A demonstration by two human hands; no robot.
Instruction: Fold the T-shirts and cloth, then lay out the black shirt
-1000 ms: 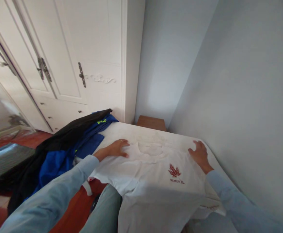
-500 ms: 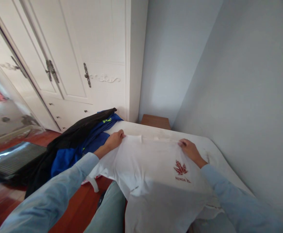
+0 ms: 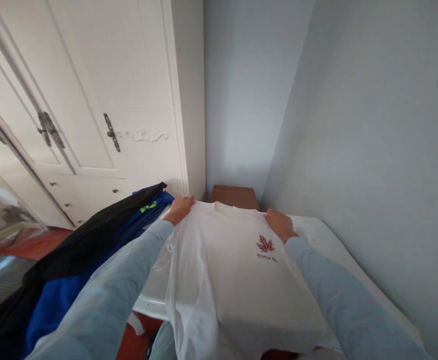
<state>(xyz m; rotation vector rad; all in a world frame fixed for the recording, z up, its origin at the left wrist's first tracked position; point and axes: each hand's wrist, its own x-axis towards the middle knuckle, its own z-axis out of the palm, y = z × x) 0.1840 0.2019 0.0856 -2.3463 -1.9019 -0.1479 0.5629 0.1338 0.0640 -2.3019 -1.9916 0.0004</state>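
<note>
A white T-shirt (image 3: pixel 234 255) with a red maple leaf print and lettering is stretched between my two hands. My left hand (image 3: pixel 181 209) is closed on its upper left edge, close to the shoulder. On the other side, my right hand (image 3: pixel 280 224) grips the upper right edge, above the leaf print. The neckline faces away from me, and the lower part hangs toward me over the near edge of the white table (image 3: pixel 314 227). The fingertips of both hands are partly hidden.
Black and blue clothing (image 3: pixel 91 240) lies to the left, along my left arm. Behind the table stand a white wardrobe (image 3: pixel 147 100) and a small brown wooden piece (image 3: pixel 234 196). A grey wall (image 3: pixel 372 125) runs along the right. A ribbed dark object (image 3: pixel 1 280) rests at the lower left.
Both hands have moved forward with the T-shirt, which now lies farther over the table. The view has turned slightly to the left-hand side's loss, showing less floor.
</note>
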